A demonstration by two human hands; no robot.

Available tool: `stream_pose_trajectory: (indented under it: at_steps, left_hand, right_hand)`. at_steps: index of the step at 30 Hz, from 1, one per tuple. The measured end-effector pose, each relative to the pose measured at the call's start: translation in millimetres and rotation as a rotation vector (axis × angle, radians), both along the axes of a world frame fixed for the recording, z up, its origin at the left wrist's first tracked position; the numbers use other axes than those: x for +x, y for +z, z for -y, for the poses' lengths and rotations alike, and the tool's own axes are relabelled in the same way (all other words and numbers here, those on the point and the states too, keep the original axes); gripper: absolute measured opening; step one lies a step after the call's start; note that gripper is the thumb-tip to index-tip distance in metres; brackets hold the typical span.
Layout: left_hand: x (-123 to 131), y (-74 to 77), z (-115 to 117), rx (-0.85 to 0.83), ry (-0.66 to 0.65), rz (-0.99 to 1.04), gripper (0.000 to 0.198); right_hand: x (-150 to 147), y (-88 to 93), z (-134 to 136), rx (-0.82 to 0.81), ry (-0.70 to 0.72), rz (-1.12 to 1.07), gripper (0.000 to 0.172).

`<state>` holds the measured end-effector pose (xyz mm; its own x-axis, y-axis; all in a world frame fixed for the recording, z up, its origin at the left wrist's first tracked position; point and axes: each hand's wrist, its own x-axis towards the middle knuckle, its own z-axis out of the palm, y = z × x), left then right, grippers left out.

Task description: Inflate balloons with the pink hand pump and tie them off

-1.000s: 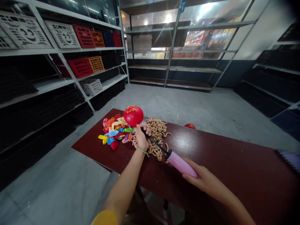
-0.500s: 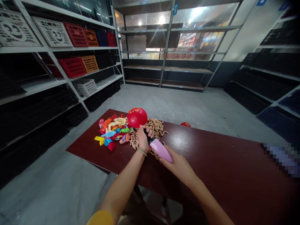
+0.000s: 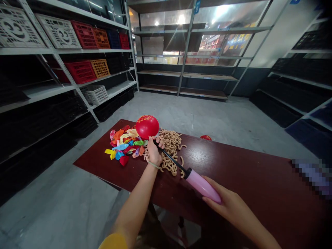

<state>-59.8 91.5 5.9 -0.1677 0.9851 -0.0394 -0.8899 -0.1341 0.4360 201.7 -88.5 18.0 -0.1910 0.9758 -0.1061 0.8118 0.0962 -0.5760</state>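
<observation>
A red balloon (image 3: 147, 126) with a gold print sits blown up on the tip of a pink hand pump (image 3: 202, 185). My left hand (image 3: 154, 152) is closed around the balloon's neck and the pump's nozzle. My right hand (image 3: 228, 205) grips the pink barrel, drawn back so the black rod (image 3: 173, 162) shows. Both are over a dark red table (image 3: 246, 173). A heap of flat coloured balloons (image 3: 124, 145) lies left of my left hand, and a pile of tan cord (image 3: 171, 148) lies beneath the rod.
A small red balloon (image 3: 205, 137) rests at the table's far edge. Metal shelves with white, red and orange crates (image 3: 83, 34) line the left wall, and more shelving (image 3: 186, 76) stands at the back. Grey concrete floor surrounds the table.
My right hand has pulled the pink barrel back toward me, exposing the black rod again after pushing it in half a second ago. The balloon stays on the nozzle.
</observation>
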Motion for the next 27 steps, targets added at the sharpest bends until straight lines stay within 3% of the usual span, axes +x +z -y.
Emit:
stream_pose_trajectory:
  at_steps: [6, 10, 13, 17, 27]
  left_hand:
    - [16, -6.4, 8, -0.022, -0.022, -0.058, 0.025]
    - [26, -8.1, 14, -0.025, -0.088, -0.091, 0.022]
    - [29, -6.4, 16, -0.027, -0.111, -0.095, 0.023]
    - [27, -2.1, 16, -0.004, -0.113, -0.144, 0.022]
    - [1, 5.3, 4, 0.008, 0.013, -0.073, 0.023]
  right_hand:
    - [-48, 8.3, -26, 0.042, -0.053, 0.062, 0.058]
    - [-82, 5.3, -43, 0.064, -0.086, 0.027, 0.059]
    - [-91, 1.0, -47, 0.047, -0.103, -0.031, 0.061]
    - [-77, -3.1, -33, -0.009, -0.075, -0.113, 0.065]
    - [0, -8.7, 8, -0.082, 0.002, -0.129, 0.070]
